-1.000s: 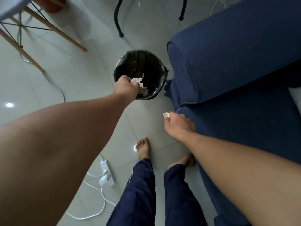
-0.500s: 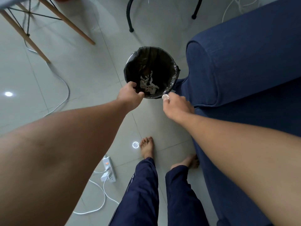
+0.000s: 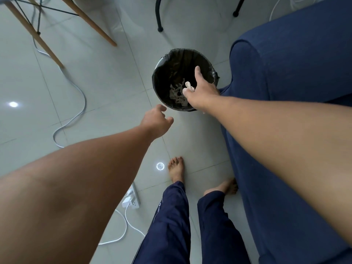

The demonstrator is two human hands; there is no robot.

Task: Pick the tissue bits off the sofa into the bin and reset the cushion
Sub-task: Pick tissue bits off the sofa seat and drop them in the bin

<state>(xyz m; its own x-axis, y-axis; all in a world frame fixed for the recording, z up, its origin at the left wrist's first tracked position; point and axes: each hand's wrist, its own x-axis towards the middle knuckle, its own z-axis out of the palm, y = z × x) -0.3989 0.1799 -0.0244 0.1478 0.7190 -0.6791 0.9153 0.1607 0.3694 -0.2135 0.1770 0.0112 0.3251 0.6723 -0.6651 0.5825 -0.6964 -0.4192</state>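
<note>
A round bin (image 3: 157, 73) lined with a black bag stands on the tiled floor beside the arm of the dark blue sofa (image 3: 285, 63). Crumpled tissue bits (image 3: 177, 95) lie at its bottom. My right hand (image 3: 203, 90) reaches over the bin's right side with its fingers spread and the index finger straight. A small white tissue bit (image 3: 189, 85) sits at the thumb side of that hand, above the bin's opening. My left hand (image 3: 157, 121) hovers over the floor just in front of the bin, loosely curled and holding nothing. No cushion shows in this view.
A white power strip (image 3: 132, 199) with plugs and a white cable (image 3: 76, 111) lie on the floor to the left. Wooden chair legs (image 3: 91, 21) and black metal legs (image 3: 159, 16) stand beyond the bin. My bare feet (image 3: 176, 168) are next to the sofa front.
My left hand let its tissue fall into the bin and drew back towards me. My right hand carried its tissue bit from the sofa edge to over the bin and spread its fingers.
</note>
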